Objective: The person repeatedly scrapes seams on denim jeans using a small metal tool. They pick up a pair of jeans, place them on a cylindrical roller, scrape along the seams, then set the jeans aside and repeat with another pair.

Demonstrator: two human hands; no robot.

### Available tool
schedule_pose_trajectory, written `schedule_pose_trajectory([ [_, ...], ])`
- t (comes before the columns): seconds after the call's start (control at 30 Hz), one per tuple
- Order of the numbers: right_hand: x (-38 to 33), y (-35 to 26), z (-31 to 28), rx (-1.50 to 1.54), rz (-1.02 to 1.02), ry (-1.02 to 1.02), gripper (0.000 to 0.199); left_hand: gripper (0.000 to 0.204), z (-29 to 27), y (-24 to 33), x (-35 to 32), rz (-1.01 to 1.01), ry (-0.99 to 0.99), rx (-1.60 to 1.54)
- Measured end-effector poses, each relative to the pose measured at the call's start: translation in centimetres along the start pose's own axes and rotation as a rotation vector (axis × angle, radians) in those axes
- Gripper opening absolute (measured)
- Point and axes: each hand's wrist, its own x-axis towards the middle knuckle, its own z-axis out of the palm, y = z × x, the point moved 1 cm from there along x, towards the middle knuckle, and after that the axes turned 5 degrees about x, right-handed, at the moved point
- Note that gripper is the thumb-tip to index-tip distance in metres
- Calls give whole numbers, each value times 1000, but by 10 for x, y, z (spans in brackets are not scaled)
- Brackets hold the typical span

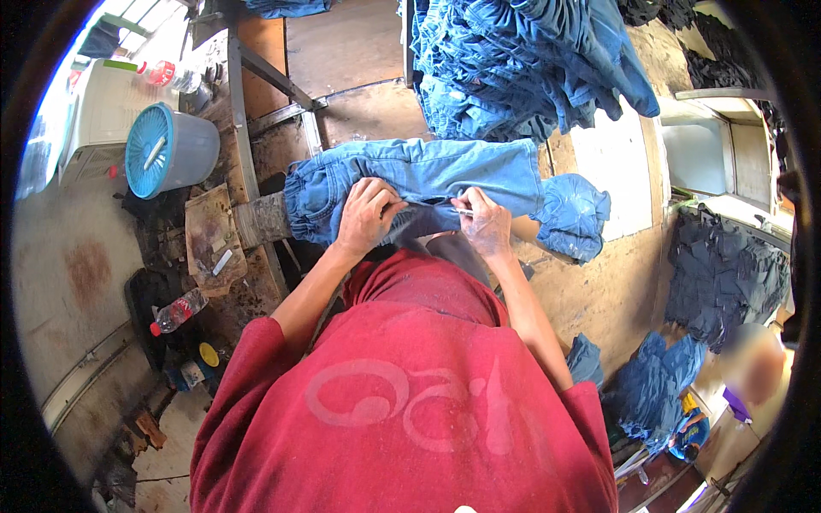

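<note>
A pair of light blue jeans [428,171] lies stretched across a rounded form in front of me, waistband at the left. My left hand [366,214] presses flat on the denim near its lower edge. My right hand [486,224] pinches a small thin metal tool [462,210] whose tip touches the fabric between the two hands. Both forearms come up from my red shirt.
A large heap of blue jeans [530,60] lies on the wooden worktable [616,282] beyond. A blue bucket [167,150] stands at the left, plastic bottles [178,311] lie on the floor, and darker denim piles [723,274] sit at the right.
</note>
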Motion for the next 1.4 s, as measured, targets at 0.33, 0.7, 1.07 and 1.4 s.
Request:
schedule_pose_trajectory([
  [0.33,-1,-34,30,948,886,-248,30,20,-8,21,-3,151,94,73],
  [0.7,-7,-23,46,1258,1016,-66,24,26,9,16,1,32,77,155],
  [1.07,-8,-15,23,1116,762,-198,19,15,-13,42,9,-77,77,77],
  [1.4,-19,-29,3,375,537,33,44,48,15,39,12,-998,-539,-1116],
])
